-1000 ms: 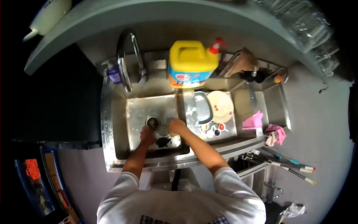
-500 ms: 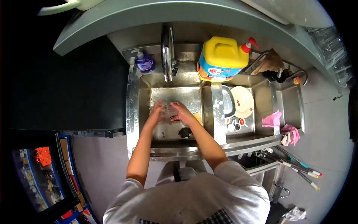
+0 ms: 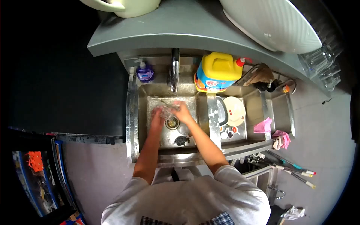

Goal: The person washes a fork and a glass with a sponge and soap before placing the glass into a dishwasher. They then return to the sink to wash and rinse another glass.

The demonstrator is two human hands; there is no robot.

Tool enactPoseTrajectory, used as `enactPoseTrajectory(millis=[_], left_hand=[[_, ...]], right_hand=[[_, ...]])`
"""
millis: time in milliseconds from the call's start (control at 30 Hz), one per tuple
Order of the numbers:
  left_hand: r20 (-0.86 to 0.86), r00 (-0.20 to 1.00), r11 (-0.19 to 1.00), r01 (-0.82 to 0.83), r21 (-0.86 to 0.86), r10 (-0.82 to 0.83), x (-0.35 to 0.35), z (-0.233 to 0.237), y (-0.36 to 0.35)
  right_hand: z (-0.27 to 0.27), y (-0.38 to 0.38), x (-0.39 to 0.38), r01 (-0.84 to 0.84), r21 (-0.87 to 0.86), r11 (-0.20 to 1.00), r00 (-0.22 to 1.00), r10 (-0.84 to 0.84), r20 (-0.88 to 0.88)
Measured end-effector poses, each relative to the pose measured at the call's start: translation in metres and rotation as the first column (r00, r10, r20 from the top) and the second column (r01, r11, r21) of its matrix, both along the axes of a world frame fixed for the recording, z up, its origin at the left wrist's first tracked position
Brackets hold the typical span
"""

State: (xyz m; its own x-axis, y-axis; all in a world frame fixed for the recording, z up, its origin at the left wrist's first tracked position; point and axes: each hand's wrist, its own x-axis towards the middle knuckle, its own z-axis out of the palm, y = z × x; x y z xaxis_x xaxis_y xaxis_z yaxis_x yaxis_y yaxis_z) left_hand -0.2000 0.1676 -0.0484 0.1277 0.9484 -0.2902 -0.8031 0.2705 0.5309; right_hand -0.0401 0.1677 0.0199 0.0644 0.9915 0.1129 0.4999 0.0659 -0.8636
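Note:
Over the left sink basin (image 3: 144,123), my left hand (image 3: 156,113) has its fingers wrapped round a clear glass (image 3: 166,111). My right hand (image 3: 181,111) is at the glass's right side, its fingers blurred, so its grip is unclear. The drain (image 3: 172,123) shows just below both hands. A black scouring pad (image 3: 181,140) lies on the basin floor nearer my body. Behind the hands stands the chrome faucet (image 3: 175,71).
A purple soap bottle (image 3: 144,72) stands back left; a yellow detergent jug (image 3: 217,73) is right of the faucet. The right basin holds a cream plate (image 3: 234,111) and small dishes (image 3: 229,133). Pink cloths (image 3: 263,126) hang at the right. A shelf (image 3: 187,26) overhangs the back.
The camera view has shifted, showing more of the shelf and its white bowl. Both hands have moved slightly with the glass, and the drain is now visible; the yellow item beside the right wrist no longer shows.

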Motion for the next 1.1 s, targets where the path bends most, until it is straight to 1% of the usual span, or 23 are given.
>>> enactPoseTrajectory(millis=[33, 67, 100, 133, 167, 200, 267, 300, 333, 400, 433, 533, 567, 667, 700, 767, 800, 833, 933, 967, 1000, 1033, 1100], left_hand=[[-0.103, 0.992, 0.996, -0.081, -0.027, 0.078, 0.004, 0.027, 0.003], [-0.285, 0.956, 0.993, -0.038, 0.115, 0.070, 0.006, 0.049, 0.006], [-0.463, 0.883, 0.972, 0.032, 0.234, 0.083, 0.005, 0.068, 0.007], [-0.624, 0.773, 0.936, 0.128, 0.327, 0.113, 0.004, 0.080, 0.008], [-0.606, 0.789, 0.925, 0.152, 0.347, 0.098, 0.006, 0.087, 0.011], [-0.637, 0.765, 0.919, 0.177, 0.353, 0.097, 0.007, 0.089, 0.010], [-0.692, 0.712, 0.895, 0.227, 0.383, 0.116, 0.009, 0.100, 0.021], [-0.720, 0.690, 0.924, 0.221, 0.313, 0.078, 0.011, 0.112, 0.019], [-0.668, 0.743, 0.940, 0.202, 0.277, 0.038, 0.011, 0.111, 0.021], [-0.548, 0.835, 0.965, 0.180, 0.191, -0.047, 0.015, 0.090, 0.024], [-0.478, 0.878, 0.940, 0.191, 0.282, -0.035, 0.017, 0.078, 0.025], [-0.467, 0.871, 0.966, 0.232, 0.117, -0.153, 0.019, 0.078, 0.014], [-0.413, 0.898, 0.969, 0.217, 0.114, -0.153, 0.024, 0.076, 0.010], [-0.324, 0.930, 0.982, 0.134, -0.136, -0.172, 0.034, 0.084, 0.000], [-0.201, 0.950, 0.963, 0.203, -0.179, -0.237, 0.039, 0.058, 0.002], [-0.135, 0.982, 0.973, 0.106, -0.207, -0.135, 0.051, 0.059, -0.003], [-0.101, 0.992, 0.976, 0.051, -0.213, -0.074, 0.057, 0.060, -0.001], [-0.071, 0.996, 0.974, 0.037, -0.225, -0.054, 0.061, 0.057, -0.001], [-0.014, 1.000, 0.965, -0.003, -0.261, 0.000, 0.055, 0.041, -0.002], [-0.118, 0.991, 0.962, 0.021, -0.273, -0.055, 0.052, 0.036, -0.002], [-0.218, 0.970, 0.958, 0.043, -0.284, -0.108, 0.048, 0.033, 0.002], [-0.315, 0.936, 0.953, 0.062, -0.297, -0.160, 0.045, 0.030, 0.004], [-0.514, 0.852, 0.989, 0.021, -0.145, -0.094, 0.041, 0.033, 0.005]], right_hand=[[0.007, 0.025, 0.012, 0.080, 0.187, 0.979, 0.996, -0.072, -0.048], [0.061, 0.045, 0.019, 0.159, -0.160, 0.974, 0.972, -0.183, -0.145], [0.065, 0.066, 0.024, 0.151, 0.196, 0.969, 0.988, -0.142, -0.059], [0.071, 0.090, 0.026, 0.104, 0.330, 0.938, 0.987, -0.138, 0.081], [0.114, 0.095, 0.020, 0.039, -0.018, 0.999, 0.998, -0.039, 0.044], [0.112, 0.108, 0.017, -0.026, 0.114, 0.993, 0.971, -0.002, 0.239], [0.111, 0.109, 0.015, -0.051, 0.130, 0.990, 0.928, -0.001, 0.372], [0.110, 0.104, 0.015, -0.086, 0.125, 0.988, 0.916, 0.029, 0.400], [0.107, 0.098, 0.013, -0.102, 0.129, 0.986, 0.914, 0.042, 0.404], [0.099, 0.083, 0.009, -0.126, 0.126, 0.984, 0.909, 0.063, 0.411], [0.100, 0.079, 0.009, -0.088, 0.079, 0.993, 0.933, 0.055, 0.356], [0.089, 0.075, 0.013, 0.035, 0.135, 0.990, 0.997, -0.044, 0.061], [0.078, 0.069, 0.020, 0.063, 0.148, 0.987, 0.987, -0.041, -0.153], [0.039, 0.020, 0.020, 0.118, 0.024, 0.993, 0.945, -0.105, -0.311], [0.000, 0.005, 0.013, 0.081, -0.085, 0.993, 0.946, -0.103, -0.307], [-0.025, -0.026, -0.005, 0.085, -0.170, 0.982, 0.959, -0.127, -0.255], [-0.004, -0.036, -0.014, 0.121, -0.137, 0.983, 0.966, -0.148, -0.211], [0.017, -0.041, -0.019, 0.150, -0.102, 0.983, 0.971, -0.166, -0.172], [0.043, -0.033, -0.015, -0.003, -0.325, 0.946, 0.976, -0.067, -0.207], [0.040, -0.028, -0.012, -0.058, -0.429, 0.901, 0.973, -0.044, -0.225], [0.026, -0.026, -0.008, -0.120, -0.420, 0.900, 0.896, -0.083, -0.436], [0.012, -0.024, -0.007, -0.180, -0.396, 0.900, 0.773, -0.120, -0.623], [0.019, -0.028, -0.007, -0.291, -0.270, 0.918, 0.579, -0.056, -0.813]])
